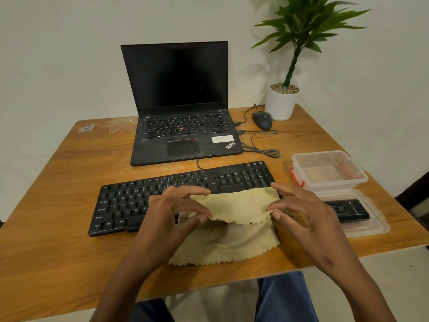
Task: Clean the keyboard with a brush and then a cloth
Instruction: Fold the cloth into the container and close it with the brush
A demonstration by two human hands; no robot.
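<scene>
Both hands reach forward over the near edge of the surface [58, 182], forearms angled inward. The left hand [176, 212] pinches the left edge of the yellow cloth [236, 205] between thumb and curled fingers; the right hand [299, 212] pinches the right edge the same way. The cloth's upper part is lifted and folded over, the rest draping down onto the surface, covering the right-centre of the keyboard [130, 201], which lies in front of the laptop [181, 101].
</scene>
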